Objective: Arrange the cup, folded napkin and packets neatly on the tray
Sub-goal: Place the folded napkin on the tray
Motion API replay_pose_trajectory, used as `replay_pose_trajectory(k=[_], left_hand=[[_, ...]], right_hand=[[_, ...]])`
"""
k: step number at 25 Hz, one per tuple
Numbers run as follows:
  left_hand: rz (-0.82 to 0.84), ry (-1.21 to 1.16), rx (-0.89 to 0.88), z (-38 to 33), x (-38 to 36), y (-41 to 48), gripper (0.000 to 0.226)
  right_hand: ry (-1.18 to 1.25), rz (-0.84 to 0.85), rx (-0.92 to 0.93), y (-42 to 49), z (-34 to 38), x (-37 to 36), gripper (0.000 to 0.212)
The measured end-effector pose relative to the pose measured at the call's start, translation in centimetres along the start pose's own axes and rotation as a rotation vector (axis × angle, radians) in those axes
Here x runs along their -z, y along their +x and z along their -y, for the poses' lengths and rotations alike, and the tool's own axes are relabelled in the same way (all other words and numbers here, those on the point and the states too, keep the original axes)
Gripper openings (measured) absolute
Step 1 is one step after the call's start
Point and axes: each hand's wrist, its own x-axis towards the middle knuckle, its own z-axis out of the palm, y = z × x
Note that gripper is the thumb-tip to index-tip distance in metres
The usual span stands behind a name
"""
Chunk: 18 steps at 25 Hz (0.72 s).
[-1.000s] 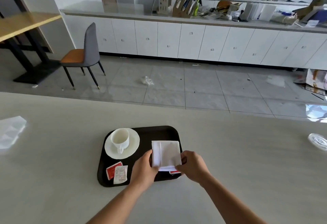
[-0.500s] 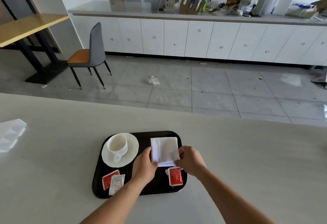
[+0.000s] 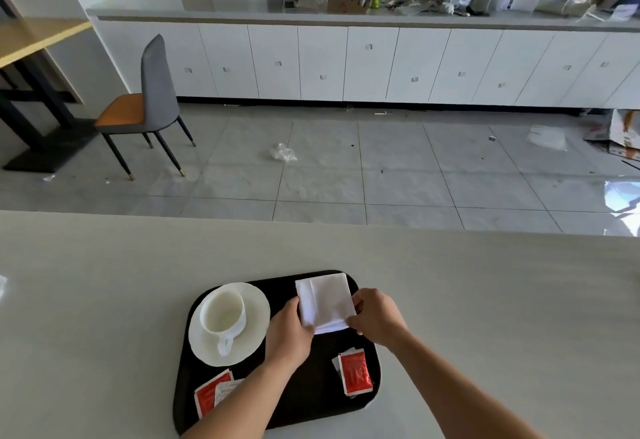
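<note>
The task looks mostly done. Everything named is already on the black tray (image 3: pixel 311 383), which sits on the pale countertop (image 3: pixel 485 300). Taking the tray as a clock face with 12 at its far edge:

- **Cup:** the white cup (image 3: pixel 223 315) stands upright on its saucer (image 3: pixel 258 300) at about 10 o'clock, handle toward 6.
- **Left packets:** a red packet (image 3: pixel 207 397) and a white packet (image 3: pixel 227 390) lie overlapping at 7 o'clock, tilted off the tray's edges.
- **Right packet:** another red packet (image 3: pixel 355 371) lies at 5 o'clock with something white beneath it, which I cannot identify.
- **Napkin:** the folded napkin (image 3: pixel 327 300) is in the far corner at 1 o'clock. Both hands are on it.

The left hand (image 3: pixel 289 331) pinches the napkin's near-left corner between thumb and fingers. The right hand (image 3: pixel 377 317) grips its near-right edge with curled fingers. That near edge seems slightly raised, with the layers showing.

What is left, in my judgement, is to let the napkin down square to the corner. The two packet groups could also be straightened or gathered, since they sit apart and askew.

A second earlier, the napkin sat nearer the person and hid almost all of the 5 o'clock red packet. Now it has travelled toward 12, so that packet lies fully uncovered and apart from it. The cup, saucer and 7 o'clock packets keep their places, and both hands keep their hold.
</note>
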Motion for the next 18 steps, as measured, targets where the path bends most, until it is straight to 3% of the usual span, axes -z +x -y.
replay_pose_trajectory(k=[5, 10, 12, 18], left_hand=[[0.025, 0.023, -0.003, 0.6, 0.0, 0.8, 0.046], [-0.048, 0.013, -0.137, 1.2, -0.4, -0.8, 0.051], [-0.058, 0.045, -0.187, 1.5, -0.5, -1.1, 0.038], [-0.068, 0.107, -0.238, 1.7, -1.0, -0.8, 0.027]], right_hand=[[-0.067, -0.025, 0.044, 0.7, -0.1, -0.8, 0.015], [-0.058, -0.091, 0.104, 0.5, -0.6, -1.1, 0.051], [-0.112, -0.093, 0.177, 0.1, -1.0, -1.5, 0.06], [-0.234, -0.083, 0.266, -0.4, -1.6, -2.4, 0.035]])
